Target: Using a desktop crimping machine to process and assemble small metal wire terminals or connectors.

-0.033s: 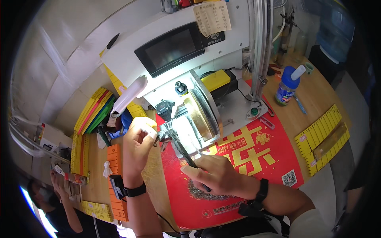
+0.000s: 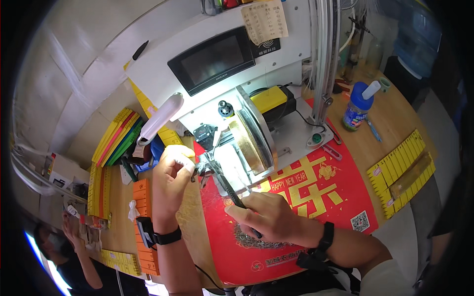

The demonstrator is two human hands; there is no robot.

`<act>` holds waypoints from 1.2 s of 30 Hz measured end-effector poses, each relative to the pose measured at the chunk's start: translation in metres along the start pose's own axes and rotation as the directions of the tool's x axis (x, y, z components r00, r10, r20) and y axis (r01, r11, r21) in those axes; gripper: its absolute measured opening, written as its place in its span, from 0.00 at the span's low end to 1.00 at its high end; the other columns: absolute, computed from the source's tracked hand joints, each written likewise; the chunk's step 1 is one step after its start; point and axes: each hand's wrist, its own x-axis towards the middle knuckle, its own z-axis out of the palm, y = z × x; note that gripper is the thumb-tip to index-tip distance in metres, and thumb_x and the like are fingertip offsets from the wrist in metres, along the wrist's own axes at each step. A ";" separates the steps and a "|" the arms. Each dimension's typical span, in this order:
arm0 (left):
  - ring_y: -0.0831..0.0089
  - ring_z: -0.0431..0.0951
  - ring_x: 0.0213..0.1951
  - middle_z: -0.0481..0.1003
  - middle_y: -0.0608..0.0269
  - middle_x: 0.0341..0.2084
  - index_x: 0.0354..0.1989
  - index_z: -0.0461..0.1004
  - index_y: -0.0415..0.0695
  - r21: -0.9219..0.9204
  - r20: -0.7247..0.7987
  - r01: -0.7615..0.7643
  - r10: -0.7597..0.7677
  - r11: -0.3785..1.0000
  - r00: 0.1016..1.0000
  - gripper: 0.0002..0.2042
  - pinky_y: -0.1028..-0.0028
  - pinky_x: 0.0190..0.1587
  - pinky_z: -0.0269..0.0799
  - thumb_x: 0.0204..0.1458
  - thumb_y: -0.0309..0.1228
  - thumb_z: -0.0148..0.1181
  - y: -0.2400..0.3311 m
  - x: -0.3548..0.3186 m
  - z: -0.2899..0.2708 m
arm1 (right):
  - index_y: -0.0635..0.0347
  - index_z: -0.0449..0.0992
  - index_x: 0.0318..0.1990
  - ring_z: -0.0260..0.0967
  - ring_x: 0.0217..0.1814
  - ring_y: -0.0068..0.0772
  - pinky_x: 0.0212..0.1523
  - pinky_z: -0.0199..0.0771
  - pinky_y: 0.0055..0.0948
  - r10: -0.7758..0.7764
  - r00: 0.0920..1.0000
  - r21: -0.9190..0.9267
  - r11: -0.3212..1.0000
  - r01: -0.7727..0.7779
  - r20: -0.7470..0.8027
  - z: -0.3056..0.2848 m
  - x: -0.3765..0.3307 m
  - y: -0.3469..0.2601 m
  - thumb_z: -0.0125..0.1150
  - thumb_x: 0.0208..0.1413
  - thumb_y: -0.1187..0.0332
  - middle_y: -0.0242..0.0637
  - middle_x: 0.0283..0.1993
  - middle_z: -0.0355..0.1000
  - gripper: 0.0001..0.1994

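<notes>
My right hand (image 2: 271, 217) is closed around a slim black tool (image 2: 228, 188), whose exact kind I cannot make out. It slants up and left, its far end among small metal parts at the front of a white bench machine (image 2: 291, 54). Beside that end, my left hand (image 2: 173, 172) is pinched closed; whatever lies between its fingertips is too small to name. Just right of the tool's end stands the machine's gold-coloured wheel (image 2: 246, 148), partly under a metal guard (image 2: 259, 128). A lit lamp (image 2: 160, 120) shines on this spot.
A red printed sheet (image 2: 353, 187) covers the bench under the machine, with a heap of fine wire-like scraps (image 2: 256, 239) near my right hand. Yellow slotted trays (image 2: 402, 172) and a blue-lidded jar (image 2: 356, 111) are on the right. Slotted strips (image 2: 146, 197) and another person (image 2: 59, 246) are left.
</notes>
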 end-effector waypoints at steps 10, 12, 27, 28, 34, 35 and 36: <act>0.81 0.71 0.39 0.72 0.62 0.47 0.35 0.75 0.38 -0.023 0.023 0.010 -0.010 1.000 1.000 0.01 0.79 0.43 0.68 0.57 0.20 0.59 -0.004 0.000 -0.001 | 0.54 0.73 0.60 0.73 0.26 0.31 0.25 0.71 0.33 0.022 1.000 -0.062 0.998 -0.023 -0.009 0.004 0.001 0.002 0.70 0.49 0.76 0.29 0.30 0.71 0.28; 0.81 0.71 0.38 0.72 0.62 0.47 0.36 0.76 0.38 -0.016 0.022 0.005 -0.004 1.000 1.000 0.01 0.79 0.42 0.68 0.57 0.20 0.59 -0.001 -0.001 0.000 | 0.55 0.73 0.59 0.73 0.26 0.31 0.25 0.72 0.33 0.018 1.000 -0.100 0.995 -0.020 -0.016 0.005 0.002 -0.001 0.70 0.49 0.76 0.30 0.30 0.72 0.27; 0.73 0.77 0.47 0.78 0.63 0.51 0.53 0.76 0.41 -0.439 -0.366 -0.148 -0.025 0.886 0.930 0.10 0.71 0.48 0.72 0.67 0.29 0.60 -0.031 -0.080 -0.108 | 0.57 0.75 0.56 0.73 0.29 0.36 0.29 0.71 0.35 0.332 0.891 -0.225 0.936 -0.270 0.311 -0.145 -0.093 -0.029 0.71 0.52 0.71 0.33 0.30 0.72 0.22; 0.73 0.77 0.47 0.78 0.63 0.51 0.53 0.76 0.41 -0.423 -0.373 -0.142 -0.029 0.895 0.927 0.10 0.71 0.48 0.72 0.67 0.29 0.60 -0.033 -0.084 -0.116 | 0.57 0.76 0.55 0.72 0.33 0.37 0.32 0.72 0.36 0.399 0.876 -0.316 0.897 -0.310 0.271 -0.152 -0.100 -0.028 0.72 0.52 0.70 0.35 0.33 0.72 0.22; 0.74 0.78 0.45 0.80 0.62 0.47 0.53 0.76 0.40 -0.401 -0.612 -0.191 -0.108 0.896 0.783 0.10 0.73 0.49 0.75 0.66 0.29 0.62 -0.033 -0.089 -0.139 | 0.59 0.77 0.55 0.69 0.44 0.41 0.48 0.70 0.42 0.543 0.827 -0.463 0.777 -0.427 0.148 -0.166 -0.115 -0.028 0.73 0.53 0.67 0.42 0.46 0.69 0.21; 0.75 0.78 0.42 0.80 0.62 0.45 0.52 0.77 0.39 -0.247 -0.509 -0.026 -0.107 0.969 0.854 0.09 0.73 0.48 0.75 0.66 0.26 0.60 -0.037 -0.089 -0.138 | 0.60 0.78 0.54 0.69 0.44 0.41 0.48 0.71 0.41 0.563 0.812 -0.474 0.763 -0.439 0.155 -0.166 -0.110 -0.029 0.73 0.53 0.67 0.42 0.46 0.69 0.20; 0.75 0.78 0.40 0.81 0.61 0.43 0.52 0.77 0.38 -0.066 -0.399 0.121 -0.138 0.990 0.907 0.09 0.74 0.46 0.76 0.66 0.23 0.58 -0.040 -0.087 -0.136 | 0.61 0.78 0.53 0.69 0.44 0.41 0.48 0.71 0.41 0.585 0.794 -0.489 0.747 -0.450 0.163 -0.165 -0.108 -0.029 0.73 0.53 0.68 0.41 0.46 0.70 0.20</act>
